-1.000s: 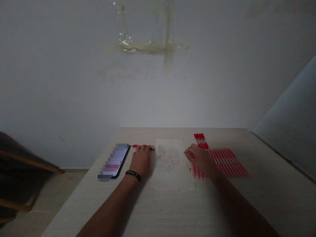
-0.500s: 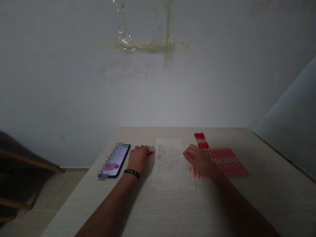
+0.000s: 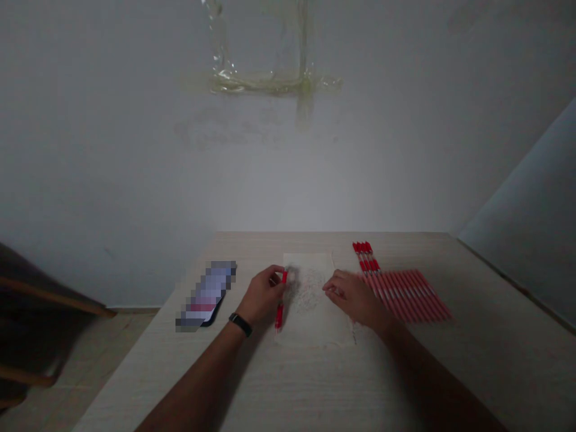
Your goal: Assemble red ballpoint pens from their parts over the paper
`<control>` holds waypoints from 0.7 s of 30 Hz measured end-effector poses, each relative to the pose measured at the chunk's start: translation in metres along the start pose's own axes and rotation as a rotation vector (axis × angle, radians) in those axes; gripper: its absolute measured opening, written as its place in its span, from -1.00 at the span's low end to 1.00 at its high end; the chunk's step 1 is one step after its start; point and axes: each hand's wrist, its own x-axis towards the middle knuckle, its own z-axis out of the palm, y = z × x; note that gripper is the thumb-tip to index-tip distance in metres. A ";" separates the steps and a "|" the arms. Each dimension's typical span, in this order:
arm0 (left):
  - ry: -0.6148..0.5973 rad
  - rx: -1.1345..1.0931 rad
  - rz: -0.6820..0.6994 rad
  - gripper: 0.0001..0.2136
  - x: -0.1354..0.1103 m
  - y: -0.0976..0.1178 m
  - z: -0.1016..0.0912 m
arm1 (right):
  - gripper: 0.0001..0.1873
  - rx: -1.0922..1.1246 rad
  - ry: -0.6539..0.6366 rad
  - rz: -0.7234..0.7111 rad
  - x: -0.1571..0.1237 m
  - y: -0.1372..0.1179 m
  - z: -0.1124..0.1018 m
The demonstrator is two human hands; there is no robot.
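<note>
My left hand (image 3: 261,294) grips a red pen (image 3: 280,306) upright across its fingers, at the left edge of a sheet of paper (image 3: 315,318). The sheet carries a grey and reddish scribble (image 3: 308,291). My right hand (image 3: 353,295) rests at the sheet's right side, fingers loosely curled, with nothing visible in them. Just beyond it lies a row of several red-and-white pens (image 3: 405,294), partly hidden by the hand. A black wristband (image 3: 240,324) circles my left wrist.
A phone (image 3: 206,294) with a pixelated screen lies left of my left hand. The pale wooden table (image 3: 315,384) ends at a wall with yellowed tape (image 3: 270,84). A dark chair (image 3: 31,294) stands at the lower left.
My left hand has shifted right to the sheet's edge, and the red pen now shows lengthwise in it. My right hand has moved slightly left.
</note>
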 end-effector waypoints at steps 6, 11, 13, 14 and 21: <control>-0.019 -0.381 0.009 -0.84 -0.002 0.011 0.006 | -0.83 0.061 -0.017 -0.013 -0.001 -0.005 0.005; -0.087 -0.220 0.142 -0.71 -0.008 0.019 0.007 | -0.78 0.094 0.008 -0.021 0.000 -0.004 0.005; -0.096 -0.023 0.246 -0.68 -0.011 0.022 0.009 | -0.79 0.095 0.025 -0.012 0.000 -0.004 0.005; -0.097 0.079 0.305 -0.69 -0.013 0.023 0.010 | -0.80 0.095 0.032 -0.008 0.000 -0.004 0.005; -0.162 0.235 0.444 -0.80 -0.017 0.026 0.014 | -0.80 0.121 0.012 -0.049 0.000 -0.007 0.007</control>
